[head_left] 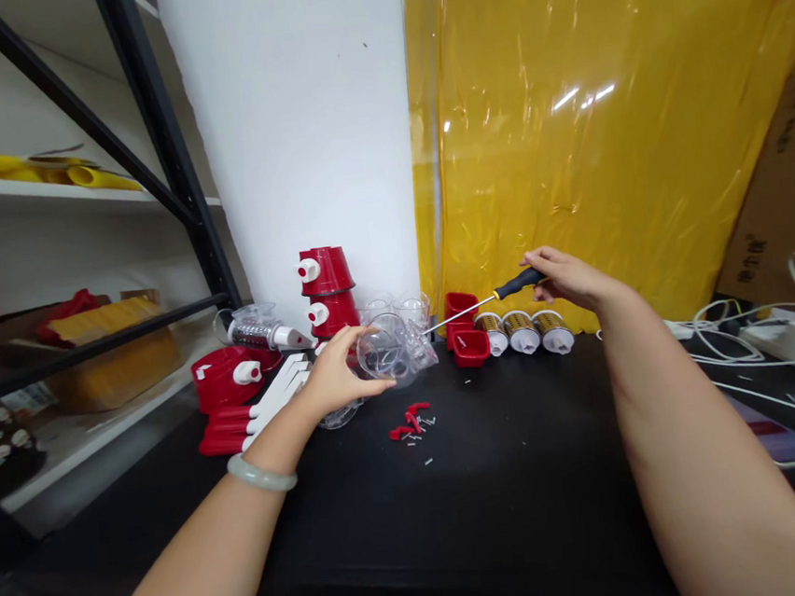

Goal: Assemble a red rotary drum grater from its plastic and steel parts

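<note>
Left fingers (372, 387) gripped clear cup (378, 349), right fingers (541, 255) the screwdriver (514, 284), apparently mid-job; red pieces (400, 433), metal bits (428, 462) lay loose below.

Screwdriver (519, 282) tip's lost in the clear plastic housing (402, 349); can't tell what, if anything, it's seated on. Housing's L side part-hidden by L hand (338, 376). Clear cups (413, 308) nr counter's (530, 501) back edge: lower parts hidden behind housing. Loose metal bits (428, 462), mid-counter, too sm. to ID, screws or pins. Flat-screen device (783, 437), counter's R edge, part-covered by R forearm (709, 465); display unreadable. Cardboard box (785, 167) past back R corner: cut off by pic's R edge, print blurred. Both forearms run off pic's bottom.
</note>
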### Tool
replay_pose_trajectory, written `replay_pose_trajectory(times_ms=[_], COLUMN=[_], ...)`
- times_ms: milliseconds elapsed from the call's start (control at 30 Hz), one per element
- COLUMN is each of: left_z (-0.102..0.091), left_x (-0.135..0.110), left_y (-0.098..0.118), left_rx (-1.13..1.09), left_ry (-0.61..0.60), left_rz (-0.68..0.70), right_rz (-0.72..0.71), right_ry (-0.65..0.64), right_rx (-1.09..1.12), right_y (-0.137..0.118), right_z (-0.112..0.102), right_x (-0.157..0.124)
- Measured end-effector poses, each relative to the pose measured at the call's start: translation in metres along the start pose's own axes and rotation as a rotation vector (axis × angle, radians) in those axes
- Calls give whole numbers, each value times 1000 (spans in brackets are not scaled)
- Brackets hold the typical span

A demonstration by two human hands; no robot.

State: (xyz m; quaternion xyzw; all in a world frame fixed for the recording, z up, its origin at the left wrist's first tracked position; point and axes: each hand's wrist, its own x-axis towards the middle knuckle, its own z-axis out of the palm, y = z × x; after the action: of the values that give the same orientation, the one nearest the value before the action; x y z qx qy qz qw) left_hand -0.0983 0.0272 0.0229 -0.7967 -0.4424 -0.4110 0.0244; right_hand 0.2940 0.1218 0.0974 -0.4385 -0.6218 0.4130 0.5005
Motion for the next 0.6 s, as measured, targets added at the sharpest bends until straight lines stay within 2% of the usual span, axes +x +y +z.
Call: replay_pose_trajectory(times_ms=[100,267,367,433,600], left_z=[0,1,1,0,0], left_x=[0,0,-1,0,0], left_y=[0,-4,-4,-3,-4], left_rx=[22,34,24,28,42], left_ry=[1,-8,-9,-6,-14], left_rz=[0,1,10,6,-11], right_rz=[34,-19,-31,10,16], right_ry=[27,-99,-24,18,-66], right_rx=[-7,142,5,-44,167], right_y=[2,5,5,5,6], right_z=[-2,-3,-1,0,1], right_x=[3,1,2,3,2])
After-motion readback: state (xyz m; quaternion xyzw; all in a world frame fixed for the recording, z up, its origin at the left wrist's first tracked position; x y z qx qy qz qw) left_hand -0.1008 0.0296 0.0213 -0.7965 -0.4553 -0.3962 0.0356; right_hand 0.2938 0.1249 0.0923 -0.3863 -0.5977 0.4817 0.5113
